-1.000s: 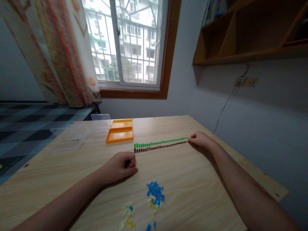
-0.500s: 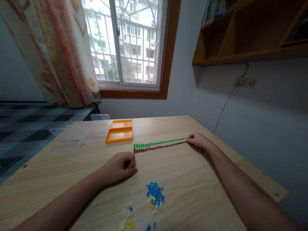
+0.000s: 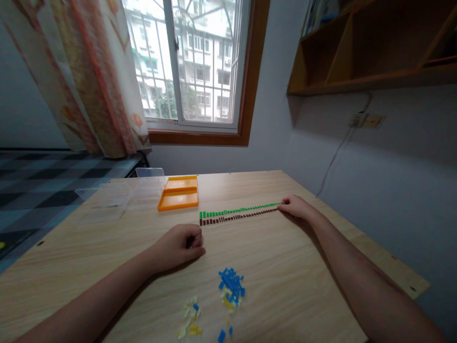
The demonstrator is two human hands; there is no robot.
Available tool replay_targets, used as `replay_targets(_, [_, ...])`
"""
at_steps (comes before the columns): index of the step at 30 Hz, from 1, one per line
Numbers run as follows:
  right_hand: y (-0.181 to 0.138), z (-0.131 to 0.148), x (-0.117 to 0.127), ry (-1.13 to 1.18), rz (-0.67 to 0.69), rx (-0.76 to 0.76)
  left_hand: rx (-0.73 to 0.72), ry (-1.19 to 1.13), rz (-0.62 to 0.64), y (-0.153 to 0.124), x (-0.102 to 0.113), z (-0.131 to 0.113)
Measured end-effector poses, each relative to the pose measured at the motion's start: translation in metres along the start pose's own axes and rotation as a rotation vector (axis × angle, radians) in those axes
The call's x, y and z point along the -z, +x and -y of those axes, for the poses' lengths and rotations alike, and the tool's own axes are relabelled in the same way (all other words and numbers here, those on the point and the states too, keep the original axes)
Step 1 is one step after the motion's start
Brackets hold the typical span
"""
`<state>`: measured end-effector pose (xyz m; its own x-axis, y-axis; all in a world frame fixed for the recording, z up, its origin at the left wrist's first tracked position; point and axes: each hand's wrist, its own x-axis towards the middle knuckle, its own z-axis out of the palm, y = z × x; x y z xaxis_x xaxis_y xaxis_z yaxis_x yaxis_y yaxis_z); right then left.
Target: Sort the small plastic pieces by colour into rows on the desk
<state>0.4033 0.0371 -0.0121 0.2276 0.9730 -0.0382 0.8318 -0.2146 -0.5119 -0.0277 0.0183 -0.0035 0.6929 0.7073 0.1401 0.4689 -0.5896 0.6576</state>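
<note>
Two long rows of small pieces cross the wooden table, a green row (image 3: 233,211) behind and a dark brown row (image 3: 235,217) in front. At their right end my right hand (image 3: 293,206) rests with thumb and fingertips pinched together, touching the end of the rows. Whatever is between those fingertips is too small to make out. My left hand (image 3: 182,243) lies curled on the table just in front of the rows' left end, its fingers folded in and nothing visible in them. Nearer me is a heap of small blue pieces (image 3: 232,284).
Pale yellowish pieces (image 3: 187,312) and yellow pieces (image 3: 194,329) lie scattered near the front. An orange two-compartment tray (image 3: 178,202) stands behind my left hand, with clear plastic boxes (image 3: 148,190) to its left. A wooden shelf (image 3: 371,78) hangs on the right wall.
The whole view has shifted very slightly. Both hands and the rows of pieces keep their places on the table.
</note>
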Motion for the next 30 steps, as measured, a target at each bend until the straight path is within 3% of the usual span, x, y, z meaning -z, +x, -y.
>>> replay_targets(4, [-0.006,0.009,0.009,0.022,-0.084,0.089,0.015,-0.024,0.009,0.0,0.0,-0.001])
replay_targets(8, [-0.025,0.041,0.013,0.075,-0.094,0.277,0.011,-0.015,0.017,0.0,0.0,-0.005])
replay_targets(13, [-0.077,0.099,-0.008,0.141,0.368,0.84,0.002,0.107,0.032,0.001,-0.002,-0.011])
replay_targets(16, [-0.102,0.121,-0.029,0.153,0.537,1.044,0.017,0.195,0.062,0.001,-0.004,-0.018])
replay_targets(20, [-0.113,0.126,-0.045,0.218,0.652,1.09,0.016,0.26,0.187,0.0,-0.003,-0.028])
replay_targets(24, [-0.11,0.121,-0.048,0.238,0.692,1.014,0.023,0.175,0.425,-0.001,0.004,-0.036])
replay_targets(30, [-0.112,0.12,-0.05,0.186,0.692,0.939,-0.046,0.233,0.521,-0.003,0.014,-0.052])
